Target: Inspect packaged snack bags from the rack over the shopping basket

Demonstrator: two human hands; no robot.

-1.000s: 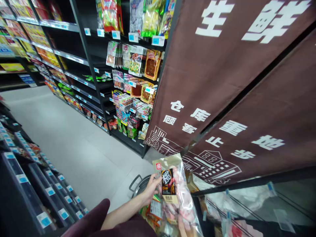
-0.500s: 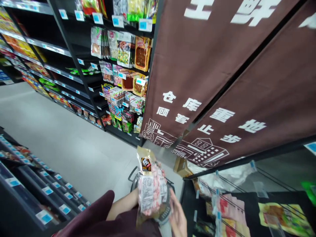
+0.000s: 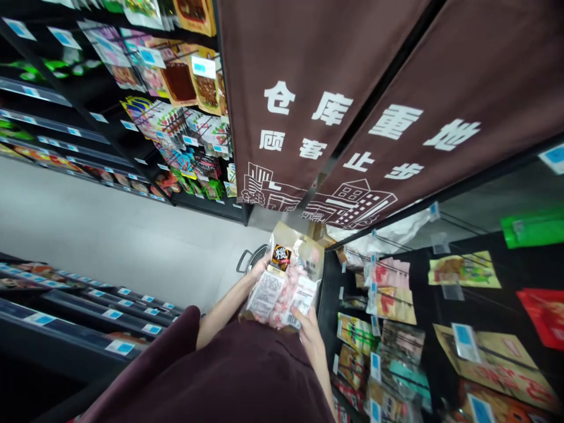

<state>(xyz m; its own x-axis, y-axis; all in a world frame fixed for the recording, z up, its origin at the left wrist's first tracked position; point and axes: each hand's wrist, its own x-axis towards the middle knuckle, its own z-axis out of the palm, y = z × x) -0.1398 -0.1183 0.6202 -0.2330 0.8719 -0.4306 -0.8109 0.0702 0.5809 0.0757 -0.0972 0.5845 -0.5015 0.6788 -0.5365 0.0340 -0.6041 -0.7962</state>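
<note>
In front of my body I hold a clear and gold snack bag point(image 3: 282, 282) with pink-and-white pieces inside, a dark logo near its top and white printed labels lower down. My left hand point(image 3: 259, 269) grips its left edge, its fingers partly hidden behind the bag. On the lower right, my right hand point(image 3: 308, 324) holds the bag with the thumb lying across its front. Behind the bag, a dark basket or container point(image 3: 249, 258) with a handle shows only in part.
A brown curtain point(image 3: 321, 64) with white lettering hangs ahead. Hanging snack packs point(image 3: 194, 123) fill a rack on the left. More packs point(image 3: 396, 294) hang on the right. Low dark shelves point(image 3: 88, 311) with price tags stand at lower left, beside the pale floor point(image 3: 110, 217).
The view has tilted down and turned slightly right. The bag has turned and spread wider, showing more of its front. My right thumb now lies on its front.
</note>
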